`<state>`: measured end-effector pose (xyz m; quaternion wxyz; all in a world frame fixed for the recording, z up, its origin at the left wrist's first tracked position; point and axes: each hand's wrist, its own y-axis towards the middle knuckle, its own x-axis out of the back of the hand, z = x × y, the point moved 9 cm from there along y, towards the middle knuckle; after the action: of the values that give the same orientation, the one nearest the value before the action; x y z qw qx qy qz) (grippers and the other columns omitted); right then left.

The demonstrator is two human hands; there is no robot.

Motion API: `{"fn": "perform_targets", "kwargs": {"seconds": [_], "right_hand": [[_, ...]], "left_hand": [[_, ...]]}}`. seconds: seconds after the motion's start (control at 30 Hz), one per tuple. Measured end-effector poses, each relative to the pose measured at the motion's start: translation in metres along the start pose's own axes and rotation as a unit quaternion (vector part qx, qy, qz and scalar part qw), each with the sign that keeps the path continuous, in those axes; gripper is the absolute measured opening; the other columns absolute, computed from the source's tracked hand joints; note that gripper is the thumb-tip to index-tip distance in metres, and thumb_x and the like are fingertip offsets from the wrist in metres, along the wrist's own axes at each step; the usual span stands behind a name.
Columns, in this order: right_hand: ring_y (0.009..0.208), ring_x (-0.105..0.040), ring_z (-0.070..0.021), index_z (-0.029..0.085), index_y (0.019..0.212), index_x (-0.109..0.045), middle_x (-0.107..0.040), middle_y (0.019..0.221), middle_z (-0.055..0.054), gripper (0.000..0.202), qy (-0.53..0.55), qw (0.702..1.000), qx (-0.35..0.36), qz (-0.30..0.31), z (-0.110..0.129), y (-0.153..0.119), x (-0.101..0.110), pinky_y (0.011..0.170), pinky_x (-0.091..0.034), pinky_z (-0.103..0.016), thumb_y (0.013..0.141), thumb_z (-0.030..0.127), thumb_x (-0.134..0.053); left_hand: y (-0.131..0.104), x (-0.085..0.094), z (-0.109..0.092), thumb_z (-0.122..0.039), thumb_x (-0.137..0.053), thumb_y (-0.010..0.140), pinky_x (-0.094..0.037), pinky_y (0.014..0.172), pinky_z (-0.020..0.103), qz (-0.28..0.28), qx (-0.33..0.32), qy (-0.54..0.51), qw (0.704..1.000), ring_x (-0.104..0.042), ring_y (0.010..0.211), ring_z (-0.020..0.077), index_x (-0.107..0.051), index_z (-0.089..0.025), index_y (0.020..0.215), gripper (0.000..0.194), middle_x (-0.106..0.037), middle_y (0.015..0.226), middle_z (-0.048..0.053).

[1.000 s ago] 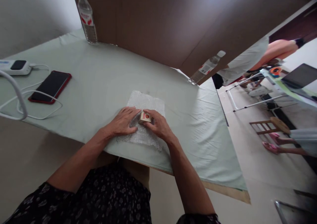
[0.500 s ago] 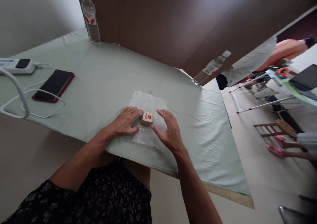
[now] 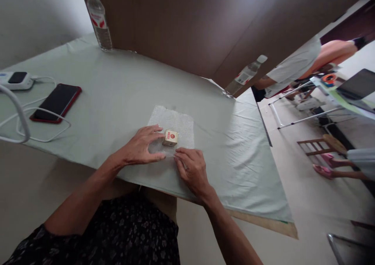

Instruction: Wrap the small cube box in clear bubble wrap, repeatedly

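A small cream box with a red print rests on a sheet of bubble wrap, which lies on the pale green cloth. To the left of the box is my left hand, fingers apart, its index fingertip close to the box and its thumb near the sheet's front edge. My right hand is in front of the box and to its right, with thumb and fingers pinched on the near edge of the bubble wrap.
A phone with a white cable and a power strip lie at the left. Two bottles stand against a brown board. Beyond the table's right edge are a stool, a laptop and other people.
My right hand has moved from beside the box to the front edge of the bubble wrap and closed on it. The near edge of the sheet now looks lifted. The view has shifted slightly.
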<state>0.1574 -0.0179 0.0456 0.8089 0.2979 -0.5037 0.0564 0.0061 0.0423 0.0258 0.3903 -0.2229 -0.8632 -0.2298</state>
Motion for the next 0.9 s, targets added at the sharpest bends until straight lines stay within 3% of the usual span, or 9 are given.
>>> {"fn": "perform_targets", "kwargs": {"seconds": [0.13,0.23,0.33,0.4,0.47,0.6,0.73,0.9], "right_hand": [[0.094,-0.071,-0.0226,0.025,0.089,-0.068,-0.076,0.098,-0.007,0.014,0.05,0.995,-0.074,-0.033,-0.026,0.016,0.009,0.083,-0.051,-0.039,0.095,0.025,-0.055],[0.093,-0.071,-0.0225,0.025,0.085,-0.065,-0.075,0.096,-0.006,0.012,0.099,0.987,-0.117,-0.041,-0.044,0.029,0.008,0.084,-0.052,-0.038,0.092,0.027,-0.057],[0.095,-0.07,-0.0226,0.025,0.081,-0.063,-0.074,0.098,-0.006,0.01,0.155,0.976,-0.147,-0.046,-0.058,0.041,0.004,0.089,-0.053,-0.038,0.088,0.03,-0.059],[0.098,-0.07,-0.0228,0.024,0.079,-0.062,-0.075,0.102,-0.007,0.01,0.201,0.964,-0.173,-0.035,-0.067,0.046,-0.005,0.091,-0.053,-0.038,0.085,0.032,-0.06],[0.098,-0.07,-0.0228,0.023,0.079,-0.061,-0.075,0.104,-0.007,0.012,0.252,0.946,-0.204,-0.016,-0.076,0.048,-0.017,0.09,-0.053,-0.038,0.083,0.034,-0.061],[0.084,-0.069,-0.0207,0.021,0.078,-0.06,-0.074,0.093,-0.007,0.019,0.324,0.912,-0.253,-0.004,-0.086,0.043,-0.035,0.08,-0.054,-0.034,0.081,0.04,-0.062],[0.081,-0.066,-0.0184,0.02,0.076,-0.061,-0.073,0.092,-0.006,0.019,0.348,0.9,-0.261,-0.021,-0.085,0.039,-0.036,0.078,-0.052,-0.032,0.079,0.039,-0.064],[0.079,-0.063,-0.0168,0.02,0.076,-0.062,-0.073,0.088,-0.005,0.018,0.36,0.892,-0.273,-0.014,-0.08,0.035,-0.034,0.075,-0.05,-0.029,0.078,0.038,-0.066]], "left_hand": [[0.003,0.003,-0.016,-0.05,-0.08,0.071,-0.034,0.117,0.054,0.001,-0.033,0.028,0.999,-0.044,0.141,0.0362,-0.064,-0.023,0.125,0.063,-0.053,0.148,0.013],[0.016,0.008,-0.021,-0.035,-0.075,0.076,-0.037,0.115,0.051,-0.028,-0.024,0.036,0.999,-0.05,0.136,0.0336,-0.068,-0.02,0.111,0.038,-0.057,0.144,0.013],[0.032,0.009,-0.011,-0.024,-0.061,0.083,-0.048,0.103,0.043,-0.054,0.049,0.0,0.997,-0.063,0.117,0.0268,-0.067,-0.019,0.086,0.008,-0.068,0.126,0.011],[0.039,0.003,-0.001,-0.029,-0.059,0.086,-0.053,0.086,0.037,-0.051,0.103,-0.057,0.992,-0.067,0.096,0.0221,-0.064,-0.018,0.077,0.015,-0.072,0.113,0.009],[0.042,-0.002,0.009,-0.034,-0.059,0.085,-0.051,0.072,0.031,-0.062,0.145,-0.111,0.981,-0.064,0.079,0.0182,-0.065,-0.018,0.081,0.018,-0.073,0.097,0.006],[0.04,-0.011,0.022,-0.039,-0.061,0.081,-0.041,0.06,0.025,-0.081,0.181,-0.194,0.961,-0.054,0.066,0.014,-0.068,-0.017,0.084,0.024,-0.066,0.074,0.0],[0.037,-0.015,0.028,-0.04,-0.065,0.077,-0.039,0.059,0.024,-0.081,0.197,-0.236,0.948,-0.051,0.063,0.0122,-0.067,-0.016,0.079,0.024,-0.064,0.072,-0.001],[0.036,-0.019,0.029,-0.038,-0.067,0.074,-0.042,0.065,0.024,-0.068,0.191,-0.291,0.935,-0.056,0.07,0.013,-0.062,-0.016,0.071,0.022,-0.071,0.088,0.004]]}}
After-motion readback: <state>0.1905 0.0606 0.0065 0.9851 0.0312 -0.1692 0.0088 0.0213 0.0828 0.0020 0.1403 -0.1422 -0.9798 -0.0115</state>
